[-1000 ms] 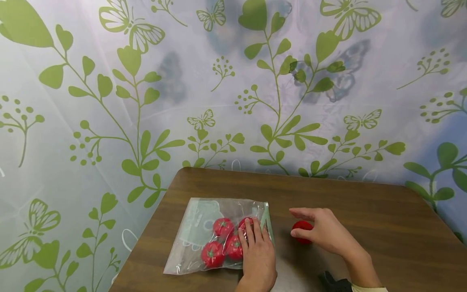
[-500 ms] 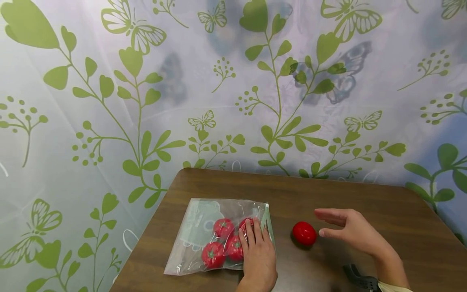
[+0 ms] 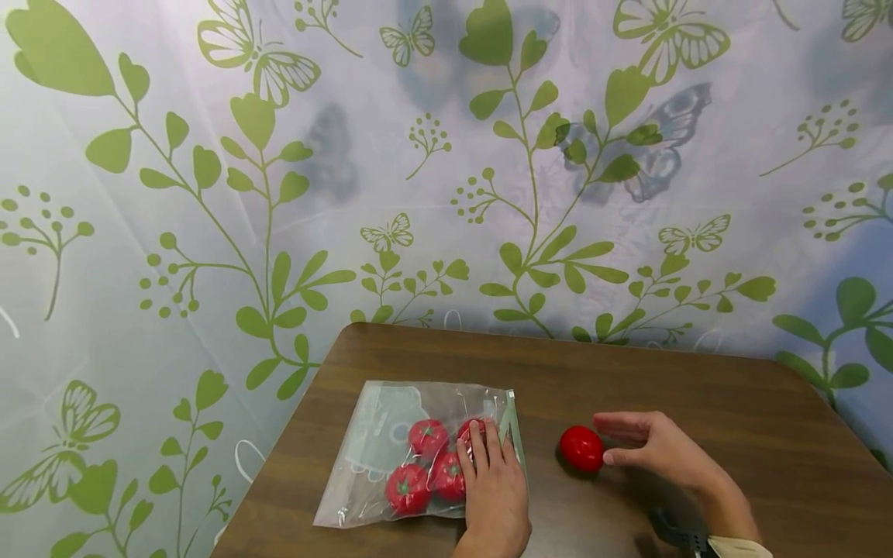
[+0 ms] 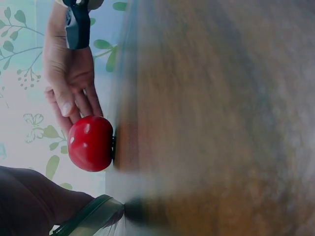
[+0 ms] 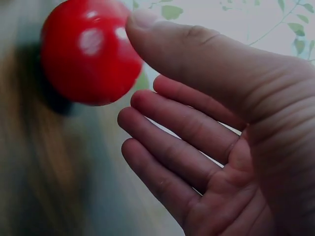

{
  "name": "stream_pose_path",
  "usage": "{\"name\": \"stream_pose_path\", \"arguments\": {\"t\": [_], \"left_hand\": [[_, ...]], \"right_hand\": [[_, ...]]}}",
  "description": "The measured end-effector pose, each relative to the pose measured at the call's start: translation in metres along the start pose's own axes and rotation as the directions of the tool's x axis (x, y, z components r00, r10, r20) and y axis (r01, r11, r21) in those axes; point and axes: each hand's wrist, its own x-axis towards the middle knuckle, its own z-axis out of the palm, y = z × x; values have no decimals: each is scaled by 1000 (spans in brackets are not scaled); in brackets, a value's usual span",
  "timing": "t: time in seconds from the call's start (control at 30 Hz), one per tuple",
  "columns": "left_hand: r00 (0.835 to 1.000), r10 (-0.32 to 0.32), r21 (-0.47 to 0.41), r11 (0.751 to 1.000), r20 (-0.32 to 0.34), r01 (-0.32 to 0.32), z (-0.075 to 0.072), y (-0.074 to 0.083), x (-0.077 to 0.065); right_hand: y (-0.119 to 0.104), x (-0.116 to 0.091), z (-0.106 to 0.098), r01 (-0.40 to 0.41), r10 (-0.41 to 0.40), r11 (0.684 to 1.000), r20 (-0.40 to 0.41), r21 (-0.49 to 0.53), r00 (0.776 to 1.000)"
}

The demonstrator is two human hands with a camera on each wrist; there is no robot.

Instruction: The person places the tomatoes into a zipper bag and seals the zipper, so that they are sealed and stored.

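Observation:
A glossy red tomato lies loose on the table, right of a clear zip bag. Several red tomatoes with green stems are inside the bag. My left hand rests on the bag near its green zip edge, its fingers spread over one of the bagged tomatoes. Just right of the loose tomato is my right hand, thumb and fingers apart with nothing between them. In the right wrist view, the thumb tip overlaps the tomato's edge; whether it touches is unclear.
The brown wooden table extends behind and to the right of the hands. A pale curtain printed with green leaves and butterflies hangs behind it. A black strap mount sits at the right wrist.
My right hand first drew back to the right, off the loose tomato, exposing it fully. It then came slightly back left and nearer to me. The left hand and bag have stayed put.

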Motion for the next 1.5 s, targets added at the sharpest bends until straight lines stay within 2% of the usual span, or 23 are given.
{"name": "stream_pose_path", "arguments": {"t": [0.23,0.4,0.77,1.0,1.23,1.5], "left_hand": [[1000,-4,11,1000,-4,4,2,0,0],[1000,-2,13,1000,9,2,0,1,0],[1000,6,-6,1000,6,-6,0,0,-1],[1000,8,2,1000,0,-8,1,-1,-1],[999,15,18,1000,-35,-14,2,-2,-1],[1000,9,9,1000,-13,-9,1,-1,1]], "right_hand": [[9,5,9,16,-17,1000,36,17,999],[9,7,12,-2,1,1000,46,26,999],[6,10,16,-10,10,999,1,-31,1000],[-10,13,20,-29,26,995,-35,-95,999],[-30,15,28,58,-61,991,-21,-119,998],[-41,20,37,96,-96,986,11,-137,995]]}}
